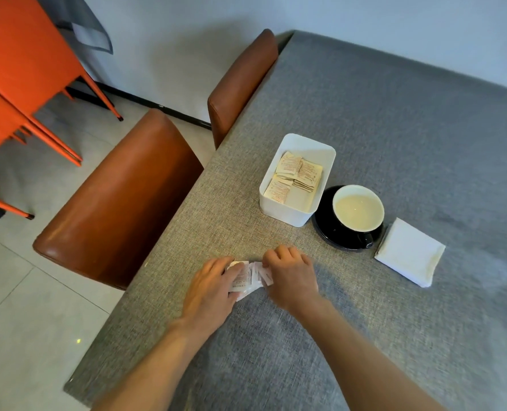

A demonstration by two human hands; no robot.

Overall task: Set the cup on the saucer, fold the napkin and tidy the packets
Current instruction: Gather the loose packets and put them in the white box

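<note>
Head view. Left hand (209, 287) and right hand (291, 272) rest on the grey table (394, 129), fingers closed around a small heap of loose packets (250, 278) gathered between them. Further packets lie in the white box (279, 209). Just beside the box, the cup (357, 209) sits on the black saucer (332, 235); the folded napkin (409, 252) touches the saucer's edge.
</note>
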